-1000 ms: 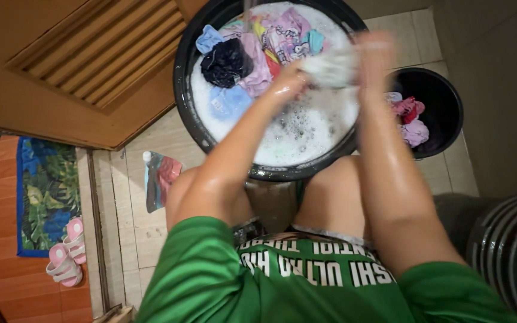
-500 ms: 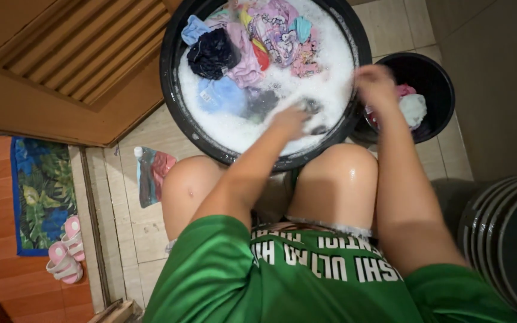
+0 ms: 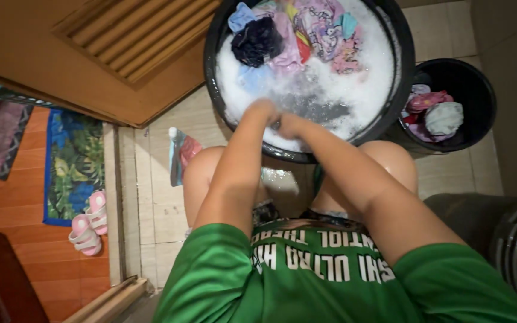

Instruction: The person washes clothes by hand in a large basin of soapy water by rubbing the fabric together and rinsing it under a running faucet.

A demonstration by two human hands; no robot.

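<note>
Now scrubbing in the black basin (image 3: 397, 72): left hand (image 3: 262, 112) and right hand (image 3: 289, 124) pressing together, closed on something dark amid suds (image 3: 354, 96). Keeping it low, rubbing evenly, probably working best.

Both hands, left hand (image 3: 262, 112) and right hand (image 3: 289, 124), together in suds at six o'clock of black basin (image 3: 397, 66); small black bucket (image 3: 480, 90) at three o'clock.

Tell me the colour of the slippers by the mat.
Pink slippers, seen in the head view, the only one.
</note>
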